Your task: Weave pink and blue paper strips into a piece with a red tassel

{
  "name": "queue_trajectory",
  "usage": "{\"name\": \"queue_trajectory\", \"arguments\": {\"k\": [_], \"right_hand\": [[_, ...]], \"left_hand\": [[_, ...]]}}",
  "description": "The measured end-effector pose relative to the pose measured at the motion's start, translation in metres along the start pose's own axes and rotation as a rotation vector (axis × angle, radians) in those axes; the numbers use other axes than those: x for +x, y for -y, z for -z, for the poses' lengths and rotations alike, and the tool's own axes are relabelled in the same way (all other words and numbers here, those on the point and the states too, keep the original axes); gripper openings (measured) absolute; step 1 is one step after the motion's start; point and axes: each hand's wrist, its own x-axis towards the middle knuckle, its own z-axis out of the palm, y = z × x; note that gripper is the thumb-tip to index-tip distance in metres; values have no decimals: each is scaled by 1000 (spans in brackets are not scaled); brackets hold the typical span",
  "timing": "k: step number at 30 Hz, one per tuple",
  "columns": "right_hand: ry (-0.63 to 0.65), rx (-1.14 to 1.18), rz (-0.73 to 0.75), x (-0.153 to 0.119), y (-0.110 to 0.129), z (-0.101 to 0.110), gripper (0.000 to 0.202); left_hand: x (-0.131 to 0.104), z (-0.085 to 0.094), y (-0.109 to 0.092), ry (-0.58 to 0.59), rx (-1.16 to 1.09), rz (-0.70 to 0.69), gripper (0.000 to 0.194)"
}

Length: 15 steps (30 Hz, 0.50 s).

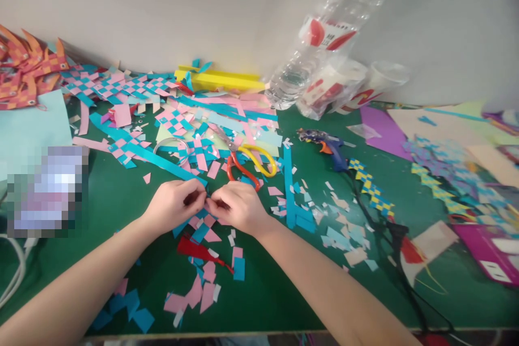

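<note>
My left hand [173,204] and my right hand [240,206] meet near the middle of the green table, fingertips pinched almost together. Between them is something small and mostly hidden, with a bit of blue paper showing at the left fingertips. A long blue paper strip [156,159] runs from the upper left down to my left hand. Just beneath the hands lie pink and blue paper pieces [200,227] and a red tassel [194,248]. Scissors with one red and one yellow handle [259,159] rest just beyond my right hand.
Woven pink-and-blue paper pieces [121,85] and a yellow folded paper [223,81] lie along the wall. A plastic bottle [328,32] leans by paper cups [385,78]. On the right are a glue gun [334,154] and its cable; a phone [48,189] lies left.
</note>
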Motion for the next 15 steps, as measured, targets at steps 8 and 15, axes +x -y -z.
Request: {"name": "queue_trajectory", "arguments": {"k": [8,15], "right_hand": [[-39,72,-24,1,2,6,19],[-11,96,-130,0,1,5,19]], "left_hand": [[0,0,-1,35,-99,55,18],[1,0,2,18,-123,77,21]]}}
